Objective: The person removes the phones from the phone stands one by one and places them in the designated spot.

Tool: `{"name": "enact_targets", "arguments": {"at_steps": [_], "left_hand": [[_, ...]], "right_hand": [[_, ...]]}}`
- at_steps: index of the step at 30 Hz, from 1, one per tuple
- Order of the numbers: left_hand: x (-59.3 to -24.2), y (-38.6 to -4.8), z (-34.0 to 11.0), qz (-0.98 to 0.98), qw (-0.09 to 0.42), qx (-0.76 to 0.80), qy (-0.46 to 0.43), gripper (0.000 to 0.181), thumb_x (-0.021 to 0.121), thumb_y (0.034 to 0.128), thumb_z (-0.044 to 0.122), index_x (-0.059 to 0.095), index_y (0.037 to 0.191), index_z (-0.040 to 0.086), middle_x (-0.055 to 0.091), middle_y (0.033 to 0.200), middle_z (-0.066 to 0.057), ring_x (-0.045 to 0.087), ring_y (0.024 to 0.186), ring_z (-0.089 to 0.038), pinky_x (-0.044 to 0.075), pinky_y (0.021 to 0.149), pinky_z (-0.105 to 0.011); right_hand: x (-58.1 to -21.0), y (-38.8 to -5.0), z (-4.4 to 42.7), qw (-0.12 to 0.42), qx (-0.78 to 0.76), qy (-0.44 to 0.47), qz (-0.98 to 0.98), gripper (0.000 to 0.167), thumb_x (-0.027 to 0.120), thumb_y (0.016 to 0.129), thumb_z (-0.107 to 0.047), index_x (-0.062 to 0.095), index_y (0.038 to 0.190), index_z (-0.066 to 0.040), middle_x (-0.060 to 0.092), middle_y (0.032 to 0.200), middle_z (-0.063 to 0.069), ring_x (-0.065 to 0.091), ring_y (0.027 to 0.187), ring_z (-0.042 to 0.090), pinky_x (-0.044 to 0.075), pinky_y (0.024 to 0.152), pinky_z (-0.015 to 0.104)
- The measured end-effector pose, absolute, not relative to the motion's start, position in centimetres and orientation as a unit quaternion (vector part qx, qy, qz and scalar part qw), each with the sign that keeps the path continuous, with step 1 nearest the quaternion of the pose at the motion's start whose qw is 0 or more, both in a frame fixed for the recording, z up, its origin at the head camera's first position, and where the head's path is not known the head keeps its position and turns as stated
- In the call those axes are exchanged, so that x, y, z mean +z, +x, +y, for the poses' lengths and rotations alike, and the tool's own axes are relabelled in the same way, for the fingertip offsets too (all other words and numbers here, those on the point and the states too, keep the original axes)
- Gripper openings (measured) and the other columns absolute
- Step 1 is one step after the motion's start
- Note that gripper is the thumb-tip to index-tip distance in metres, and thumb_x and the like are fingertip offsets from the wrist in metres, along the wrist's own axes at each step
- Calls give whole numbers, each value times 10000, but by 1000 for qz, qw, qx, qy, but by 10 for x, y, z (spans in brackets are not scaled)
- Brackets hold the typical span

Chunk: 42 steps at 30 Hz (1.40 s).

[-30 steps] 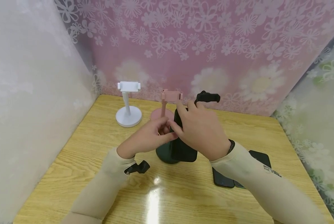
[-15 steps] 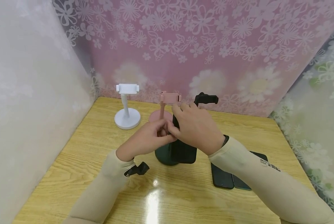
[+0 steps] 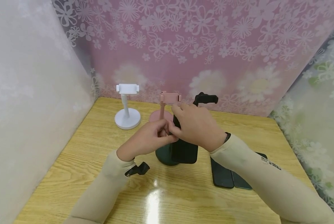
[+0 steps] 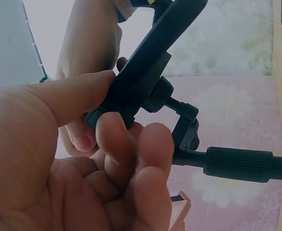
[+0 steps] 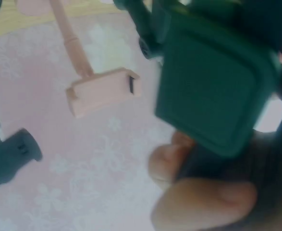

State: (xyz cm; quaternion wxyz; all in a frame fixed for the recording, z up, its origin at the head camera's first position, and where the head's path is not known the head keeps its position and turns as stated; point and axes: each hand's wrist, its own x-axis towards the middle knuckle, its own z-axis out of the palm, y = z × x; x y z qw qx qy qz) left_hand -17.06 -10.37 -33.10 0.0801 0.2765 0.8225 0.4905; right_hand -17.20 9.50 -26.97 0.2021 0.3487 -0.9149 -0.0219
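A black phone (image 3: 184, 152) leans, tilted, in the clamp (image 4: 153, 72) of a dark green phone stand (image 3: 166, 155). My left hand (image 3: 148, 137) pinches the clamp's end at the phone's left edge between thumb and index finger; its other fingers curl below. My right hand (image 3: 196, 126) lies over the phone's upper part and grips it, the thumb near the left thumb. In the right wrist view a green square part of the clamp (image 5: 217, 86) stands close and blurred. In the left wrist view the stand's jointed arm (image 4: 237, 163) runs to the clamp. My hands hide much of the clamp.
Behind stand a white phone stand (image 3: 127, 118), a pink phone stand (image 3: 171, 98) and a black phone stand (image 3: 207, 98), partly hidden by my right hand. Two dark phones (image 3: 222, 175) lie on the wooden table (image 3: 80, 161) under my right forearm. Floral curtains (image 3: 167, 46) enclose the table.
The right hand has shifted slightly left and down, its fingers drawn closer over the phone's top. The left hand keeps its pinch almost unmoved. The view has tilted a little.
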Motion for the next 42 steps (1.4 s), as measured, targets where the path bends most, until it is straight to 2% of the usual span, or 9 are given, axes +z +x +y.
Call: {"name": "enact_targets", "arguments": {"at_steps": [3,9,17,19,23,28,31,38,42], "left_hand": [[-330,-172,-103,817,79,499,279,195,746,971,356,638,969,194,595,758,3,527,649,-160,454,631,-316],[-334,-183,-104,772,85,553,302,270,775,955,262,555,1055,142,433,730,-49,402,643,-191,389,632,-303],[-348,-204,-105,660,214,637,337,209,719,977,126,541,1052,44,471,703,-32,409,572,-227,394,569,-297],[-352,-206,-105,638,232,649,343,227,726,978,157,544,1051,44,494,723,-15,417,574,-214,396,575,-290],[-361,-209,-101,601,251,673,350,337,796,936,341,575,1008,97,538,734,25,431,577,-151,389,591,-295],[-374,-208,-88,516,280,726,357,348,807,902,435,573,844,185,410,648,63,270,541,-164,224,589,-358],[-382,-204,-83,486,288,758,325,377,831,866,468,559,788,220,343,623,66,205,541,-165,169,623,-380],[-386,-193,-80,486,290,791,232,480,918,716,539,567,804,224,356,618,88,288,535,-84,256,617,-266],[-383,-192,-79,488,292,791,225,474,923,711,532,580,823,224,361,619,97,298,536,-77,280,618,-252]], "right_hand": [[-275,-176,98,230,-8,351,-908,264,599,987,-327,534,891,-90,403,673,15,372,501,171,271,420,290],[-285,-181,101,284,20,352,-892,277,597,971,-349,557,898,-85,407,679,6,349,511,161,253,432,277],[-289,-185,102,307,18,360,-881,249,590,953,-327,554,861,-98,428,679,1,346,513,145,248,419,268],[-290,-185,102,311,28,361,-879,245,603,952,-324,560,859,-101,444,683,2,356,519,143,249,417,267],[-290,-186,101,316,43,365,-875,275,612,982,-352,573,868,-105,468,695,2,382,536,144,268,418,271],[-291,-186,101,314,57,361,-876,256,614,975,-343,571,871,-114,468,697,-5,395,544,156,283,424,283],[-293,-186,100,308,60,352,-882,253,620,964,-344,566,864,-118,451,683,-9,392,541,159,286,427,285],[-294,-186,96,315,63,345,-882,255,616,944,-334,558,833,-112,417,652,-15,386,527,159,282,419,278],[-294,-186,96,320,62,340,-882,265,611,939,-332,549,813,-108,408,643,-12,384,522,165,284,420,280]]}}
